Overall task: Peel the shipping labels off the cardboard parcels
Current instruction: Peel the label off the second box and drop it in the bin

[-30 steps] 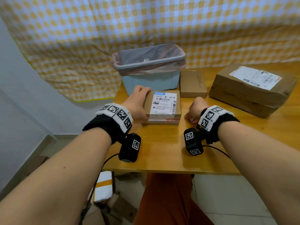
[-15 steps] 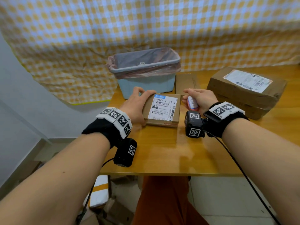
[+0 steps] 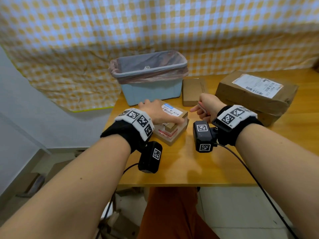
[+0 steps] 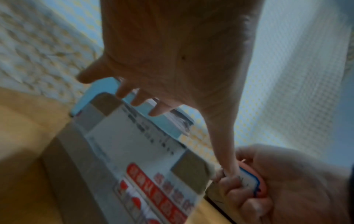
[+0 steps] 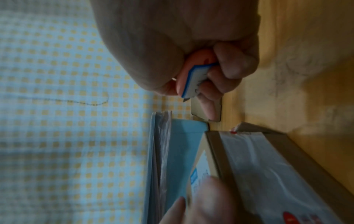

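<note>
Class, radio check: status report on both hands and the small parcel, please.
Left hand flat on small parcel, steadying it. Right hand grips pink scraper beside it. Label still on. Nothing in the way.

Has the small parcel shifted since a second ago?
Yes. The small parcel has turned under the left hand: its edges, earlier square to the bin, now sit skewed, a corner pointing toward the table's near edge.

The white label [image 3: 170, 111] on the small parcel [image 3: 172, 135] under the left hand [image 3: 155, 112] reads "501E M1 A21B" beside a blue logo patch too small to read. Red-and-white printed tape [image 3: 166, 133] runs down its front, characters illegible. The big parcel's label [image 3: 257, 85] shows barcodes and roughly "P802 110".
</note>
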